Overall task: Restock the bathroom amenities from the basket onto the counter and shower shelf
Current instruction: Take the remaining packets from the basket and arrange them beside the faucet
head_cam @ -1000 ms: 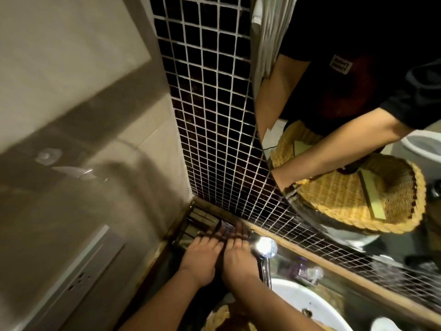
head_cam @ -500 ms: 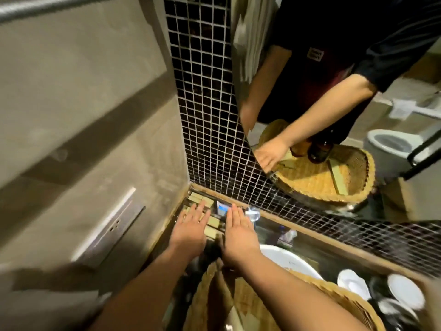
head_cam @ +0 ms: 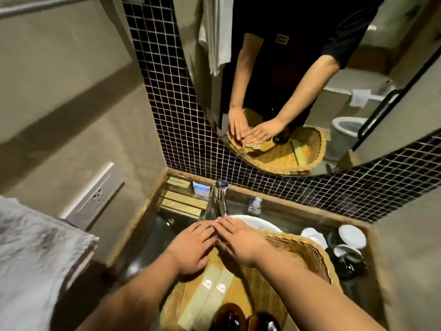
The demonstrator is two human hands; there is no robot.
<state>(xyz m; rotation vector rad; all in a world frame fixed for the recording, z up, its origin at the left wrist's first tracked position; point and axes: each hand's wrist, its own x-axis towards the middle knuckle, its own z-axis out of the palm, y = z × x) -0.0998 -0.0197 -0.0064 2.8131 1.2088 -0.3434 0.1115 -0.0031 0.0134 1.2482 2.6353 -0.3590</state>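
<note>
Both hands, left hand [head_cam: 191, 249] and right hand [head_cam: 238, 242], are hovering flat, each grip apart, over the basket [head_cam: 310, 256]; next comes lifting a packet [head_cam: 202, 295] for the desk's far-left corner.

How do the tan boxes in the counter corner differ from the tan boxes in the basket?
The corner boxes lie stacked crosswise beside the faucet, untouched. The basket boxes lie lengthwise, side by side, in the basket, partly under the left hand. Both are long, flat and tan.
</note>
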